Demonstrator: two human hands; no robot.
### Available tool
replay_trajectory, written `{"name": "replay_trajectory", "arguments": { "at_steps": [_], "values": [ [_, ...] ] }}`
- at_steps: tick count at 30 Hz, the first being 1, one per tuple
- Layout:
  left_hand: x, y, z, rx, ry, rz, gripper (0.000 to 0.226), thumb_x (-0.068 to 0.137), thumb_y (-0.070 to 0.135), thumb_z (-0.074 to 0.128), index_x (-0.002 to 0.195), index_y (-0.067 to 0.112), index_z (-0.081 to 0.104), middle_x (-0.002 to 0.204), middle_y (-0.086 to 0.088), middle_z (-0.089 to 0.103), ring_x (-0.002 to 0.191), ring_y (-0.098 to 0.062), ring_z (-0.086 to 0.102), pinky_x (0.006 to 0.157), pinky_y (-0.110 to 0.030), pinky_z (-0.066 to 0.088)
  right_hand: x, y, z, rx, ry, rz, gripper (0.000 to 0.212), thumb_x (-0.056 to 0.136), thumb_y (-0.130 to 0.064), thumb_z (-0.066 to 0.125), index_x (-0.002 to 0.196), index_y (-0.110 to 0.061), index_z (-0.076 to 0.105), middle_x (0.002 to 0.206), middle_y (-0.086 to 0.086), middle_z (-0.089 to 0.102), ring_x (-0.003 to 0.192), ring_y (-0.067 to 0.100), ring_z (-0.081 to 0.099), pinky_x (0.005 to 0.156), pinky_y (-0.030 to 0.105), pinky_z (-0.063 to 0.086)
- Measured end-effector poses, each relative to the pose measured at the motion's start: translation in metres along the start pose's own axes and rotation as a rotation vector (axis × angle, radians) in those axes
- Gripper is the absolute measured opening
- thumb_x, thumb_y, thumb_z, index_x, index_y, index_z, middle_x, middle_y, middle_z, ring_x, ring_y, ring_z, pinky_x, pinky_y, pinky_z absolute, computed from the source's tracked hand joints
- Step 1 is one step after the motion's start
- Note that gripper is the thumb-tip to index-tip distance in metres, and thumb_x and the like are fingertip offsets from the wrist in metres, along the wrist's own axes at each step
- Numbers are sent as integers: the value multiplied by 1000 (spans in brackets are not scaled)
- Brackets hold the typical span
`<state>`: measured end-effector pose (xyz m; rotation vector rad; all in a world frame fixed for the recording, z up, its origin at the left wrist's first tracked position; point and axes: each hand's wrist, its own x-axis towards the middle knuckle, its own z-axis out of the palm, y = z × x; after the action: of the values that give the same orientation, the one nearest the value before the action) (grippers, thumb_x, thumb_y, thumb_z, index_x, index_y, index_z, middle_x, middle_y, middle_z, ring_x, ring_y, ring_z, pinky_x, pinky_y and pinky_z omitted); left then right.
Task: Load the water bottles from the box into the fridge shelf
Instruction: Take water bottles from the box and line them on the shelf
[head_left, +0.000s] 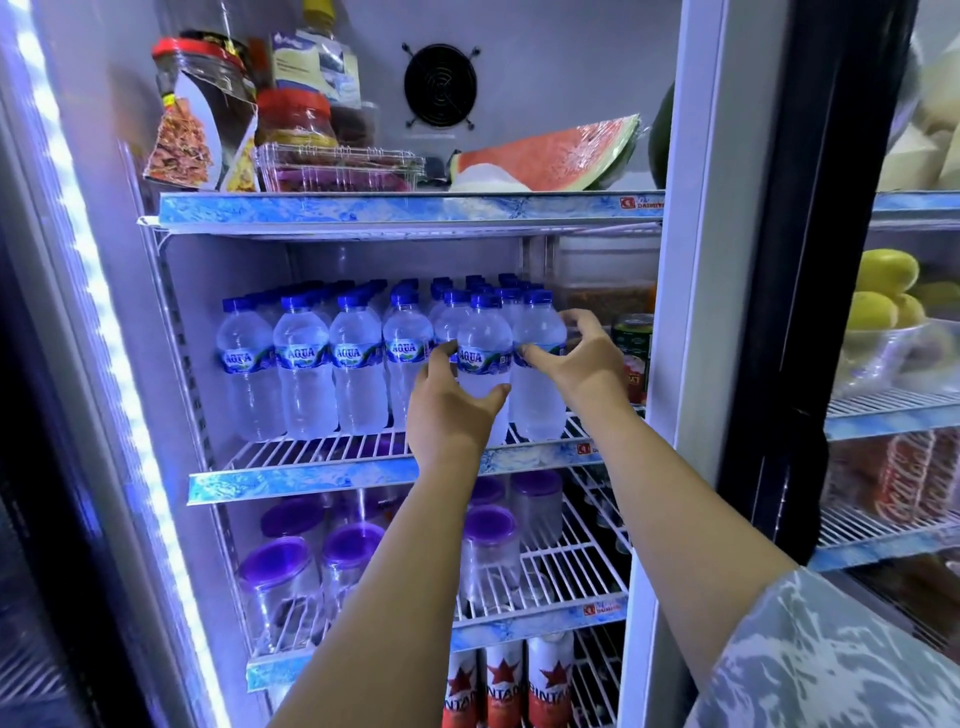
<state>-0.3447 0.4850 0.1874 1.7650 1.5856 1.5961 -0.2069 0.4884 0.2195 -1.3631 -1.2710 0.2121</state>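
Several small water bottles with blue caps and blue labels stand in rows on the white wire shelf (311, 452) in the middle of the open fridge. My left hand (452, 405) grips the lower half of one front bottle (483, 338). My right hand (582, 358) curls around the bottle beside it (540, 332), at the right end of the front row, thumb on the label and fingers behind. Both bottles stand upright on the wire. The box is out of view.
A green can (634, 353) stands right of the bottles. Jars (296, 119) and a wrapped watermelon slice (550, 150) fill the top shelf. Purple-lidded cups (280, 571) sit on the shelf below, red-star cans (504, 680) under them. The black door frame (810, 260) stands to the right.
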Motion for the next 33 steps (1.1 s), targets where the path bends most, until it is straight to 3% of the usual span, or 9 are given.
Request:
{"name": "replay_trajectory", "arguments": {
  "at_steps": [5, 12, 16, 18, 20, 27, 33],
  "values": [
    [-3, 3, 13, -17, 10, 39, 71, 76, 42, 74, 135, 26, 40, 128, 1, 54, 105, -20, 57, 63, -30, 43, 10, 11, -7, 17, 38, 23, 50, 81, -28, 74, 124, -14, 53, 108, 5, 62, 85, 21, 54, 68, 29, 40],
    [-4, 5, 24, -16, 27, 60, 71, 75, 48, 72, 135, 28, 39, 129, 4, 52, 109, -19, 54, 62, -30, 43, 22, 14, 2, 66, -3, 26, 45, 84, -15, 68, 127, -11, 54, 117, 10, 64, 95, 23, 57, 72, 26, 39],
    [-6, 2, 25, -30, 22, 68, 73, 74, 51, 72, 134, 30, 38, 128, 6, 50, 112, -17, 53, 61, -30, 43, 28, 14, 5, 28, 1, 49, 51, 83, -18, 68, 132, -15, 53, 123, 15, 50, 102, 29, 56, 88, 31, 48],
    [-5, 1, 25, -39, 3, 63, 74, 73, 52, 73, 133, 30, 38, 127, 6, 50, 112, -17, 53, 62, -32, 46, 31, 18, 7, 41, -1, 39, 55, 80, -23, 70, 132, -16, 54, 123, 13, 53, 103, 29, 59, 97, 37, 50],
    [-4, -1, 24, -56, -32, 50, 76, 71, 50, 75, 134, 28, 38, 127, 4, 51, 113, -19, 52, 66, -35, 50, 34, 23, 9, 52, 8, 41, 56, 78, -25, 71, 131, -15, 55, 123, 17, 57, 107, 31, 61, 95, 42, 51],
    [-1, -5, 22, -57, -105, 5, 70, 77, 40, 71, 137, 25, 39, 127, 3, 53, 114, -21, 53, 70, -32, 47, 32, 22, 1, 22, 7, 41, 52, 79, -23, 76, 126, -16, 55, 121, 8, 64, 107, 25, 61, 79, 29, 48],
    [0, -7, 21, -53, -107, 1, 69, 78, 42, 71, 137, 19, 42, 130, 0, 53, 115, -19, 54, 75, -31, 46, 40, 20, -1, 7, -24, 59, 47, 84, -13, 70, 128, -12, 53, 123, 11, 64, 112, 29, 59, 77, 25, 41]
  ]
}}
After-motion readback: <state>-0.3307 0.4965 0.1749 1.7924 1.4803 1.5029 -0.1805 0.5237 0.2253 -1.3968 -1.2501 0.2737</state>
